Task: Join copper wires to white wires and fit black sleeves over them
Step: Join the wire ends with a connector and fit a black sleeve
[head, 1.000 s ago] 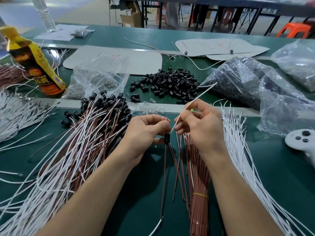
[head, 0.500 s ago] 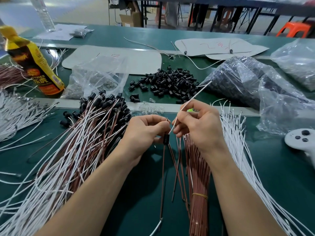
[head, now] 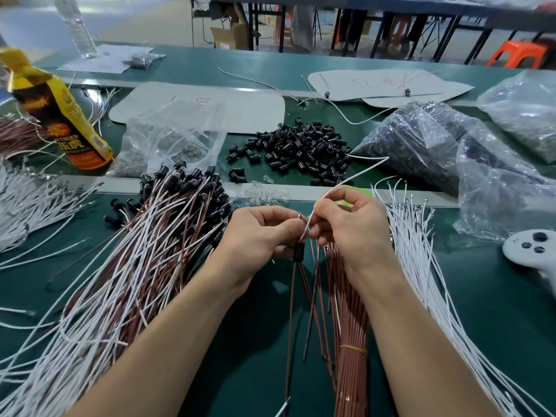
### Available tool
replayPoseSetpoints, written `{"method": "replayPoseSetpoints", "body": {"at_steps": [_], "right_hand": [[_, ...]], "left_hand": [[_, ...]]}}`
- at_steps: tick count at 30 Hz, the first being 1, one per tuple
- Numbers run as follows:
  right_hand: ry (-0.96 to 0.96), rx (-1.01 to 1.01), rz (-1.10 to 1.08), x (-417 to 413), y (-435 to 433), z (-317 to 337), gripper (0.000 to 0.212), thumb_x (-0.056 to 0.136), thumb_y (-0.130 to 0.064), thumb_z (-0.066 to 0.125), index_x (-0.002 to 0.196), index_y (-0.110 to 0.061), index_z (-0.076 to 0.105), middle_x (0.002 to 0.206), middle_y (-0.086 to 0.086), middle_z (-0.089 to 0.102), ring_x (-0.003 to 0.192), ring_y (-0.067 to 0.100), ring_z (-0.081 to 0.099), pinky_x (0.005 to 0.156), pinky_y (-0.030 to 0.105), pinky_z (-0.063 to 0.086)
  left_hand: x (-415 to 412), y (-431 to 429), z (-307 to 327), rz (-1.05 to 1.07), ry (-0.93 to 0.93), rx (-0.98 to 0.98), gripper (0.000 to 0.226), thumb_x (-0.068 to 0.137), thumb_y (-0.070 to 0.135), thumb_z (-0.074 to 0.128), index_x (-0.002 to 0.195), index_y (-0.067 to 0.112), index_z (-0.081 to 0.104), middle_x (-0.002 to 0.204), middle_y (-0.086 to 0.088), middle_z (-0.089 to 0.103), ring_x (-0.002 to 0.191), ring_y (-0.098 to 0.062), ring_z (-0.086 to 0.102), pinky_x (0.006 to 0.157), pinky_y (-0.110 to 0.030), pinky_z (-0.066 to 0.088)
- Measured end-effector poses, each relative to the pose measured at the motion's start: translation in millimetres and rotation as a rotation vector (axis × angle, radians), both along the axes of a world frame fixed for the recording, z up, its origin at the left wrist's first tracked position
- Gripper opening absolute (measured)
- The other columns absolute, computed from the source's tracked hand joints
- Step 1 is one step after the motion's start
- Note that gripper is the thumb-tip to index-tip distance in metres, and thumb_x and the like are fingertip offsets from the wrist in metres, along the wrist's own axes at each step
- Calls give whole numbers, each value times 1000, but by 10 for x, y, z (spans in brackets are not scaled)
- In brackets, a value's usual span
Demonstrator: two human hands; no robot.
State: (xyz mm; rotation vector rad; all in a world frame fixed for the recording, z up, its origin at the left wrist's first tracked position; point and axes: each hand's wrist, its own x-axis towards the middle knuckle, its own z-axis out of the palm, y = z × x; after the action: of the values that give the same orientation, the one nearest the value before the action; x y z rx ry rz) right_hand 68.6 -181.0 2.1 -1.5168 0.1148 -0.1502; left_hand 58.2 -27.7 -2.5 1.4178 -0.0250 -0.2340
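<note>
My left hand [head: 261, 233] pinches a copper wire [head: 291, 314] whose tip shows above the fingers; a black sleeve [head: 298, 251] sits on that wire just below the hand. My right hand [head: 349, 227] pinches a white wire [head: 352, 177] and holds its lower end against the copper tip. A banded bundle of copper wires [head: 352, 341] lies under my right wrist. Loose white wires [head: 421, 251] fan out to the right. A heap of finished wires with sleeves [head: 144, 251] lies at the left. Loose black sleeves [head: 301, 149] are piled behind.
A yellow drink bottle [head: 57, 112] stands at the far left. Clear bags [head: 168, 139] and dark-filled plastic bags [head: 445, 145] lie along the back and right. A white controller [head: 532, 251] rests at the right edge. Small clear bulbs [head: 267, 195] lie on the rail.
My right hand has drawn the white wire's lower end down and closer to the copper tip held in my left hand. The rest of the bench is unchanged.
</note>
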Motion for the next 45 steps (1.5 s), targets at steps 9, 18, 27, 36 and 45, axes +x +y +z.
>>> {"method": "replayPoseSetpoints", "body": {"at_steps": [9,18,27,36,45], "right_hand": [[-9,-54,46,0,-61,23,31,84,9,63,62,-14,66,58,16,65,43,23,59,38,24,42],[20,-98,42,0,-58,5,26,82,9,65,63,-9,69,57,14,66,43,24,59,38,24,41],[107,10,78,-23,-53,31,15,89,3,63,76,-5,64,65,12,69,47,21,57,42,22,38],[140,-1,304,-62,-58,23,17,95,0,64,81,-9,67,62,6,64,47,17,57,42,21,37],[181,-78,372,-94,-20,13,23,101,-6,62,78,-4,67,66,13,68,49,21,63,42,21,43]], "left_hand": [[4,-1,-13,12,1,4,21,87,1,75,72,15,80,68,-5,71,57,-12,65,52,-20,53],[21,3,-69,13,-9,59,13,85,5,79,77,15,80,72,-9,74,60,-16,66,55,-26,56],[27,-16,-83,102,-15,80,10,83,3,80,79,13,78,69,-6,73,57,-16,64,52,-22,50],[29,18,-38,135,-3,20,14,80,0,81,82,12,77,68,-4,74,58,-11,68,51,-19,52],[59,36,-72,265,-59,84,16,78,1,84,80,13,74,66,-1,73,57,-9,66,55,-18,52]]}}
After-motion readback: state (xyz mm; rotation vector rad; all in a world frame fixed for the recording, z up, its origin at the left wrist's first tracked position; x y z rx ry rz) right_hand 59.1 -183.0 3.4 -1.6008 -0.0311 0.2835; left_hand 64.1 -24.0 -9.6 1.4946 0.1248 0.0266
